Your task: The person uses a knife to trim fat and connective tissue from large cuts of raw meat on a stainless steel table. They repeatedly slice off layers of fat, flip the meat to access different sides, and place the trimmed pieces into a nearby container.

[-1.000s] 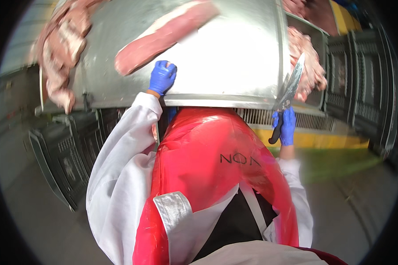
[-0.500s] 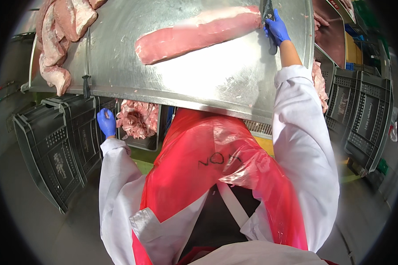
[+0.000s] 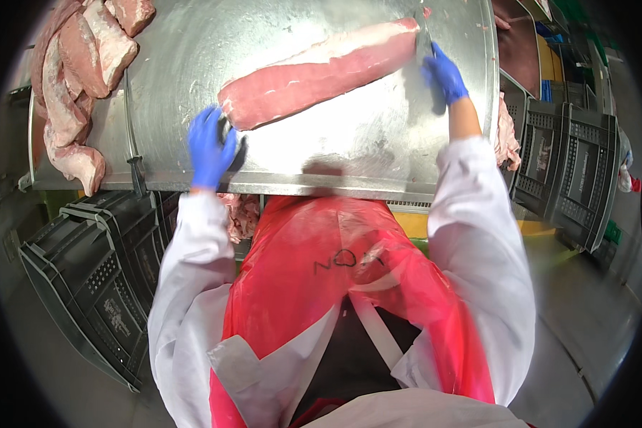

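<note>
A long pink pork loin (image 3: 321, 75) with a pale fat strip along its far side lies slantwise on the metal table. By its left end is my left hand (image 3: 212, 148) in a blue glove, fingers apart and holding nothing; whether the fingertips touch the meat I cannot tell. At the loin's right end my blue-gloved right hand (image 3: 446, 77) is closed round a knife (image 3: 422, 37). The blade points away from me, beside the cut end, and the handle is mostly hidden. A small red meat scrap (image 3: 426, 12) lies beyond the blade.
Large meat pieces (image 3: 85, 57) hang over the table's left side, near a thin rod with a black handle (image 3: 137, 175). Below the front edge (image 3: 321, 187) are meat trimmings (image 3: 241, 217). Dark crates stand left (image 3: 110, 285) and right (image 3: 567, 171); more trimmings (image 3: 506, 135) lie at the right.
My left hand has come up from beside the trimmings below the table to the loin's left end. My right hand remains by the right end with the knife. The view has shifted slightly.
</note>
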The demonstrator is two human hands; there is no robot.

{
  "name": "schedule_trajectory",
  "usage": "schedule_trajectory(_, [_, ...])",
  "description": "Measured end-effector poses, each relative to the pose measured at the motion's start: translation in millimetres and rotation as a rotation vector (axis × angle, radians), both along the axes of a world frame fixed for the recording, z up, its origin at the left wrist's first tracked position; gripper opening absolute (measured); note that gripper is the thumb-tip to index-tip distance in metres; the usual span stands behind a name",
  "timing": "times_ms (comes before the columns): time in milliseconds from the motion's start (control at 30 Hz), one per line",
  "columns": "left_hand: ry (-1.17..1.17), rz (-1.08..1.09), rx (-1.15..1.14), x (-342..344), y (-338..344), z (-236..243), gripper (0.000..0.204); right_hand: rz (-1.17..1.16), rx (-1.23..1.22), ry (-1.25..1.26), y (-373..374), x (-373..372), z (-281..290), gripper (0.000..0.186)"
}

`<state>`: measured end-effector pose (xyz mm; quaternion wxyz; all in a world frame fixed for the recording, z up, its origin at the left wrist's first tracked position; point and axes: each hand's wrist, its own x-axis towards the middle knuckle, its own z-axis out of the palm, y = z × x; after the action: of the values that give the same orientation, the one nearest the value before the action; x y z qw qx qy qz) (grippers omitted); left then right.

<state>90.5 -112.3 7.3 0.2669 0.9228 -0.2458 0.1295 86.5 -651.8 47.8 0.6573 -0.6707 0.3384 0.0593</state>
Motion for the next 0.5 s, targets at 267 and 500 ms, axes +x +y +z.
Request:
schedule_trajectory(267, [0.291,-0.312,0.123,98.1,-148.0,-15.9,0.072,0.021,-0.095,0.012,67.6,-25.8,25.1,0.075])
schedule_trajectory(500, [0.367,-0.36,0.167,87.1,-153.6,-8.7,0.073,0.19,-0.224,0.1,49.3,-51.6,43.3,0.071])
